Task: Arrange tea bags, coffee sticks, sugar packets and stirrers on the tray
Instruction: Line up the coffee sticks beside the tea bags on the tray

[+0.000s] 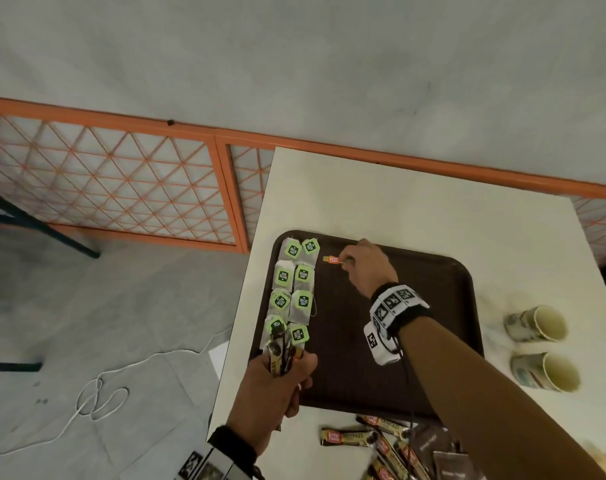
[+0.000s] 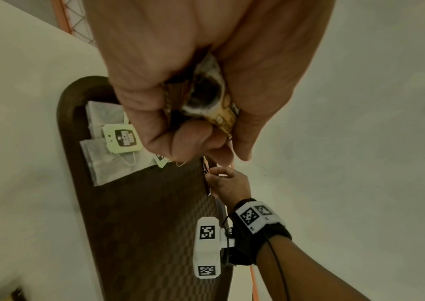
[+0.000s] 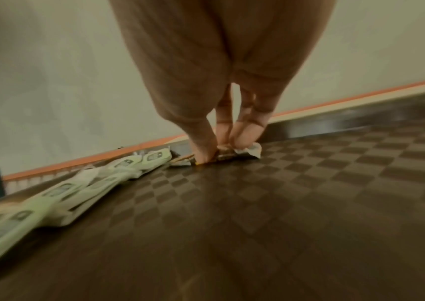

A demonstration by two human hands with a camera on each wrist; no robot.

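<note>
Right hand [image 1: 367,268] pinching half-hidden coffee stick [image 1: 332,260] on tray [image 1: 433,306], left hand [image 1: 277,393] gripping bundled sticks [image 1: 277,351].

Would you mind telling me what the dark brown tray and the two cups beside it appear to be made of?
The dark brown tray looks like moulded plastic: a raised rounded rim and a slightly glossy chequered texture in the right wrist view. The two printed cups seem to be disposable paper: thin walls, matte pale interiors, printed outsides. Neither can be confirmed from looks alone.

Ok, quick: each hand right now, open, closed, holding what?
Left hand: closed around a bundle of dark coffee sticks.
Right hand: pinching one orange-ended coffee stick on the brown tray.
</note>
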